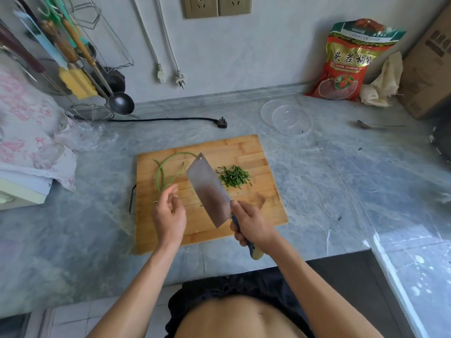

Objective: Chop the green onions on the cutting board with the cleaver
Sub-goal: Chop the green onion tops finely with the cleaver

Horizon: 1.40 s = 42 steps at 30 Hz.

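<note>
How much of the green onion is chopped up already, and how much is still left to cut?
Some is done: a small pile of chopped pieces lies on the cutting board, right of the blade. In hand: the right hand has the cleaver in its grip, raised over the board. Left: a few long uncut green onions curve across the board's left side, just beyond the open left hand. It looks roughly partway through.

left hand (169, 212) loosely open, right hand (252, 225) apparently fisted

Right hand (251, 224): grips the cleaver (208, 190) handle, blade tilted over the cutting board (256, 203).
Left hand (169, 211): loosely curled, empty.
Green onions (166, 172): uncut stalks left of blade.
Chopped pieces (234, 177): piled right.
</note>
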Each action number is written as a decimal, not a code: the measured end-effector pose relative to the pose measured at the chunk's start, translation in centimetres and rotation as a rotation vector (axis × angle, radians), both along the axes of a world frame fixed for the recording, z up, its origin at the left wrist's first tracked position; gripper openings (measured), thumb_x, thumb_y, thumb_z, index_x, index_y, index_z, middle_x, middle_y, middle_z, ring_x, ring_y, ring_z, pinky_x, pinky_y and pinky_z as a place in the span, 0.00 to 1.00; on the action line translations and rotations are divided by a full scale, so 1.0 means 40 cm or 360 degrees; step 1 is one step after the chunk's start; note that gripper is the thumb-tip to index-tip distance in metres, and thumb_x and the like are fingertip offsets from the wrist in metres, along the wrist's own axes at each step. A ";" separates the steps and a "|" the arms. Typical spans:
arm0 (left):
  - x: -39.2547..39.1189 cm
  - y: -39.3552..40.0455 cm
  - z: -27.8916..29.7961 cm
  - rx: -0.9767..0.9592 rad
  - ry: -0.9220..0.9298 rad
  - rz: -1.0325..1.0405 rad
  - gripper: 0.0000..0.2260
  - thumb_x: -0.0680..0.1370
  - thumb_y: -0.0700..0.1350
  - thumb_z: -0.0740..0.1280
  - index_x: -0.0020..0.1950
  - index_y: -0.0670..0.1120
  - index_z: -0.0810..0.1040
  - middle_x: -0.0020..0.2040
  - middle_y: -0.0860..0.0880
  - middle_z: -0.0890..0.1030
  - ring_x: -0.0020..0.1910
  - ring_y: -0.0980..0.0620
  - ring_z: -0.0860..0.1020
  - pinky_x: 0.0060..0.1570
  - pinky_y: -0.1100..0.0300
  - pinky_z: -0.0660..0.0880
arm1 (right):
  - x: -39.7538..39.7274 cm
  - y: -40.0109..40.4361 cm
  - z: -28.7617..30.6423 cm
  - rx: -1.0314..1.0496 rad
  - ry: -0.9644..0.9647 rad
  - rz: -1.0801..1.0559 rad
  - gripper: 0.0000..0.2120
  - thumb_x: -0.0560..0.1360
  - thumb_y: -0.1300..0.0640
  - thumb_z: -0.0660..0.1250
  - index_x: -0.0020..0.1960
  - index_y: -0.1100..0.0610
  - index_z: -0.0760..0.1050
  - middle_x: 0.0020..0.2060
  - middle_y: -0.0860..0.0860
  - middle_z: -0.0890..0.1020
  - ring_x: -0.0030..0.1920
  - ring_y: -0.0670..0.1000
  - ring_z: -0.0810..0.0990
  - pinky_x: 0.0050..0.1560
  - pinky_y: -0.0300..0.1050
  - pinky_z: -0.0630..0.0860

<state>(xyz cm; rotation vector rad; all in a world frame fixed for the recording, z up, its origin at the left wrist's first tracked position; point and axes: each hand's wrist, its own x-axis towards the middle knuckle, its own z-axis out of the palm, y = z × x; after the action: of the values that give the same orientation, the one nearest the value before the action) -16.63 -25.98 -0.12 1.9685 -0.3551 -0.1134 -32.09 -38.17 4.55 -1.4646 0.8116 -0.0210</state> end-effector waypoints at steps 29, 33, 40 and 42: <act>0.003 -0.015 -0.009 0.0384 0.0100 -0.0198 0.11 0.82 0.42 0.62 0.61 0.49 0.80 0.55 0.50 0.82 0.52 0.56 0.78 0.47 0.69 0.70 | 0.039 -0.022 -0.028 -0.0371 0.0189 -0.0246 0.16 0.82 0.48 0.50 0.46 0.57 0.70 0.28 0.51 0.74 0.24 0.50 0.71 0.25 0.45 0.71; 0.021 -0.037 -0.022 0.0470 0.0022 -0.0294 0.15 0.81 0.39 0.61 0.67 0.47 0.76 0.56 0.47 0.82 0.52 0.53 0.78 0.49 0.60 0.75 | 0.052 0.036 -0.022 -0.0461 0.0169 -0.0006 0.18 0.83 0.48 0.51 0.44 0.59 0.69 0.30 0.52 0.75 0.25 0.50 0.71 0.24 0.46 0.73; 0.006 -0.031 -0.051 0.0792 -0.0216 -0.0459 0.20 0.77 0.38 0.63 0.70 0.48 0.73 0.51 0.44 0.80 0.49 0.45 0.79 0.43 0.52 0.77 | 0.041 0.008 -0.035 -0.0643 0.0322 -0.0071 0.18 0.83 0.49 0.51 0.42 0.59 0.70 0.32 0.55 0.78 0.31 0.56 0.76 0.36 0.59 0.78; 0.000 -0.033 -0.059 0.0842 -0.0328 -0.0535 0.20 0.78 0.39 0.63 0.71 0.45 0.72 0.60 0.43 0.80 0.61 0.44 0.76 0.53 0.49 0.78 | 0.043 -0.014 -0.021 -0.0632 0.0313 -0.0064 0.18 0.83 0.48 0.51 0.42 0.58 0.69 0.30 0.53 0.76 0.29 0.53 0.75 0.33 0.57 0.77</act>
<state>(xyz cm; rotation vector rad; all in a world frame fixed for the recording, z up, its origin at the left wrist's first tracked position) -16.64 -27.28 -2.49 2.4317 -0.8613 -0.2396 -30.39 -38.74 3.69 -1.8447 1.0385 -0.0728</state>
